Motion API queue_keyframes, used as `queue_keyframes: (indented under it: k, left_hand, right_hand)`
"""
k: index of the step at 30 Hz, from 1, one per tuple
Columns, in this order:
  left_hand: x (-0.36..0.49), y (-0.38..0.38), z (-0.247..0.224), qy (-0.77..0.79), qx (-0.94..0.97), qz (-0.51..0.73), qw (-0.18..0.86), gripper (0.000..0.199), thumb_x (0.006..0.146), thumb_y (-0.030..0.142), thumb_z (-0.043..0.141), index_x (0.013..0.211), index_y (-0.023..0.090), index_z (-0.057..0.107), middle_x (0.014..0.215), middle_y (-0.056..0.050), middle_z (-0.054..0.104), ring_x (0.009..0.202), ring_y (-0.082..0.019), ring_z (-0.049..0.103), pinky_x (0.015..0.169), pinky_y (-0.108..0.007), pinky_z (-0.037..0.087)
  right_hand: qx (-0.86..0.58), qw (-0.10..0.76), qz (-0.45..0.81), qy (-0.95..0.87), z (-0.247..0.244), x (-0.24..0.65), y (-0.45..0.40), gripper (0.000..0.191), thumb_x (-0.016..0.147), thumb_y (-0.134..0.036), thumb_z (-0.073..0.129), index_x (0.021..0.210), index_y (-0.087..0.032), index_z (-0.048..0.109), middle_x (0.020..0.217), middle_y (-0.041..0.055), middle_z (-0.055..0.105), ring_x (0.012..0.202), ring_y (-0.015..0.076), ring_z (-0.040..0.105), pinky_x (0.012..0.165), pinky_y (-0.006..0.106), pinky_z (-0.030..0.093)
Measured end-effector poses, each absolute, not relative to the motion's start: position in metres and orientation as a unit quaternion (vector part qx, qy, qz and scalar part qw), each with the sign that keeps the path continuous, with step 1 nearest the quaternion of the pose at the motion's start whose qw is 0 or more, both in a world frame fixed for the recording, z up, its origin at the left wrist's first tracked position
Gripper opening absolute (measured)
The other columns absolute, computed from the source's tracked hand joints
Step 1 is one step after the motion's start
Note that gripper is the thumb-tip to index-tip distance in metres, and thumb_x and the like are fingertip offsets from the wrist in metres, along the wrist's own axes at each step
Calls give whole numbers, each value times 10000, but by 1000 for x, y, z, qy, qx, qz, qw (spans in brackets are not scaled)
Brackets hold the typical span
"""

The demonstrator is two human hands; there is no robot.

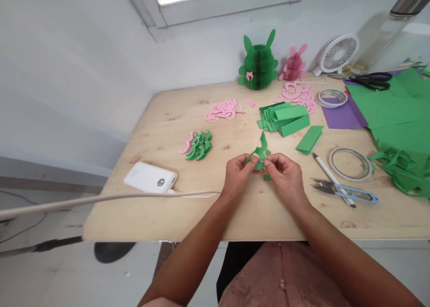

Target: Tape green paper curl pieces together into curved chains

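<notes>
Between my two hands, near the table's front middle, is a cut green paper piece (263, 142) with curved edges. My left hand (239, 170) pinches its left side between thumb and fingers. On the right side my right hand (282, 170) grips the same piece, thumb on top. A small green scrap (267, 178) shows just below the fingertips. Beyond the hands lie a pile of folded green strips (285, 118) and one folded green strip (309, 139). To the left sits a cluster of curved green pieces (200, 146) with some pink ones (187, 144).
A white power bank (148, 177) lies left, by a cable (110, 198). Right are a pen (331, 175), blue snips (356, 194), tape rolls (350, 163) and green scraps (408, 168). Paper figures (258, 67), pink cutouts (223, 110) and a fan (338, 54) stand or lie behind.
</notes>
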State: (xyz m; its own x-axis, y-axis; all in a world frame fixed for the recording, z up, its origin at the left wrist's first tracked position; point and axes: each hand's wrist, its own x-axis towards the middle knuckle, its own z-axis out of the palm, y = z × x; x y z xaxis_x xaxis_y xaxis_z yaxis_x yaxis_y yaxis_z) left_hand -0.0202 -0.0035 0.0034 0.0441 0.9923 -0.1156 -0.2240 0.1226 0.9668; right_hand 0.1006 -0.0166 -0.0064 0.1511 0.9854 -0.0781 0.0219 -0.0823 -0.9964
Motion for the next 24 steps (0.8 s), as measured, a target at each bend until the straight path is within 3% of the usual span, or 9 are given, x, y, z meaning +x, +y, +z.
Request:
queue_keyframes:
  k: [13,24]
  left_hand:
    - [-19,-3,-1,461,405,519,595,148,674,261,726,694,153,627,630,21,629,531,-96,598,597,-224,503]
    - [-19,-3,4,455,414,520,592,194,683,318,711,730,149,628,692,-1,624,590,-104,574,585,-231,502]
  right_hand:
    - [-545,502,487,-462,-1,102,-17,276,820,-448,552,749,-184,592,600,-3,628,584,144,602,585,257,470]
    - [-565,496,475,-457,-5,104,-16,253,751,-428,623,776,-176,613,642,7,635,534,130,541,563,273,466]
